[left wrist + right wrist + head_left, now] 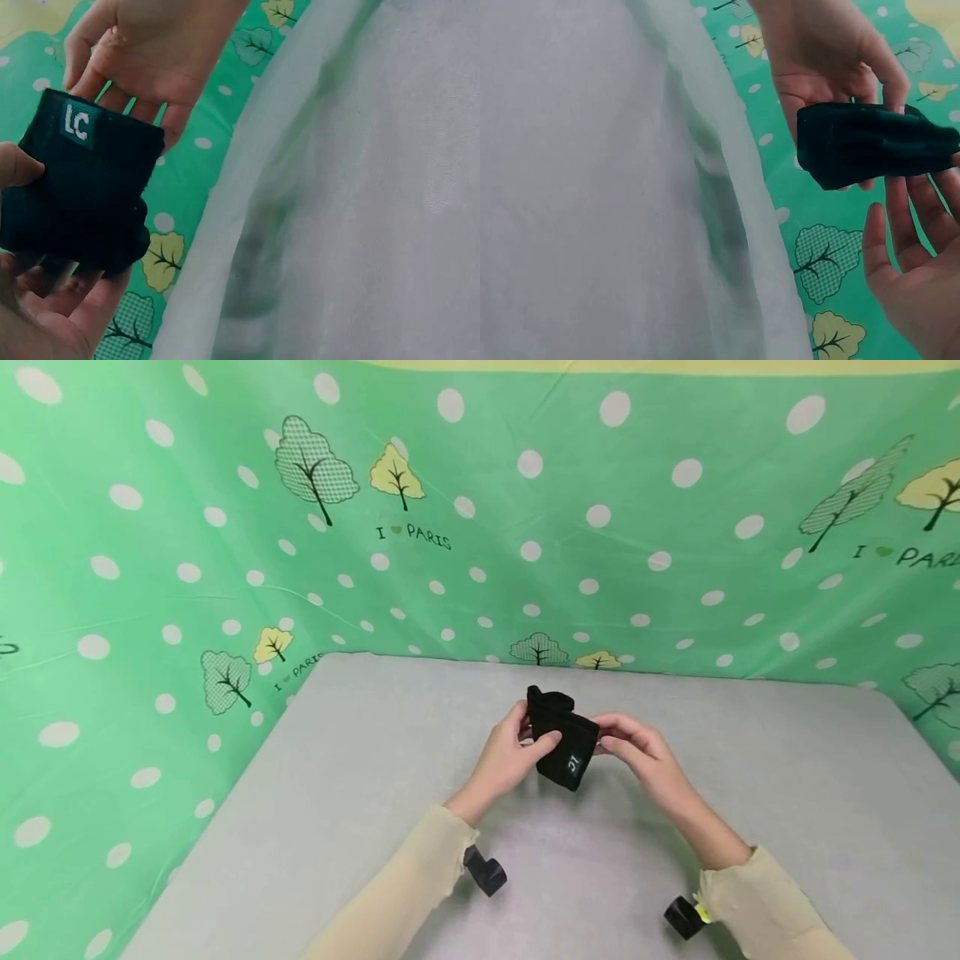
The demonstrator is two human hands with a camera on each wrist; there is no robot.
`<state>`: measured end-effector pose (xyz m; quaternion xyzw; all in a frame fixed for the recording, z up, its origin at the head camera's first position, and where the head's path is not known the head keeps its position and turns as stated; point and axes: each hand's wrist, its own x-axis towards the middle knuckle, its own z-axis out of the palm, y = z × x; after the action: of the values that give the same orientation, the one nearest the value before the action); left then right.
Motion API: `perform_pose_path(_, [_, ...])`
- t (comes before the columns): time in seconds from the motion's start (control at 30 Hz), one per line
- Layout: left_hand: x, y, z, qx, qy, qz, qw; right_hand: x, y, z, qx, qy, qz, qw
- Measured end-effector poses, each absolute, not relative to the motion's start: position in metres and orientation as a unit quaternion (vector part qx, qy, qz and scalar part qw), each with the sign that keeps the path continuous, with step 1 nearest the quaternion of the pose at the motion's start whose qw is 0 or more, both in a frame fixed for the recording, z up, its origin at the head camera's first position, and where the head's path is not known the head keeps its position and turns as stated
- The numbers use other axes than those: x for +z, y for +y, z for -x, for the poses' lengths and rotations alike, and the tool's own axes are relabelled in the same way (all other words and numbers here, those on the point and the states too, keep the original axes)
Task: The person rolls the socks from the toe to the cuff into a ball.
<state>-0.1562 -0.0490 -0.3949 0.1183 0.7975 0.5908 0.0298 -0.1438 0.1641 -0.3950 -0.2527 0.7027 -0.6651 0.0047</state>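
A black folded cloth (564,752) with a white "LC" mark is held up over the grey table by both hands. My left hand (504,757) grips its left side, thumb across the marked face and fingers behind. At the opposite edge, my right hand (637,756) pinches the cloth between thumb and fingers. The left wrist view shows the marked face of the cloth (90,172), with the left thumb (19,165) pressing on it. In the right wrist view, its thick layered side (874,146) appears between the hands.
A grey-covered table (360,760) spreads beneath the hands. Behind it and along its left side hangs a green curtain (525,502) with white dots and printed trees. A black device (486,872) sits at the left wrist, another black device (684,917) at the right.
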Motion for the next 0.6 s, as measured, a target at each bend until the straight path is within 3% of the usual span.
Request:
perform_pose_path(0.23, [-0.396,-0.049,0.157,0.573,0.808,-0.138,0.0,-0.394,0.161,0.142,-0.641,0.73,0.238,-0.018])
perform_pose_path(0.5, [-0.395,-0.048,0.153,0.434,0.878,-0.169,-0.109,-0.389,0.147,0.137,-0.575,0.793,0.19,-0.071])
perform_pose_path(0.6, [-0.392,-0.047,0.15,0.365,0.903,-0.189,-0.126,-0.389,0.141,0.136,-0.552,0.811,0.171,-0.095])
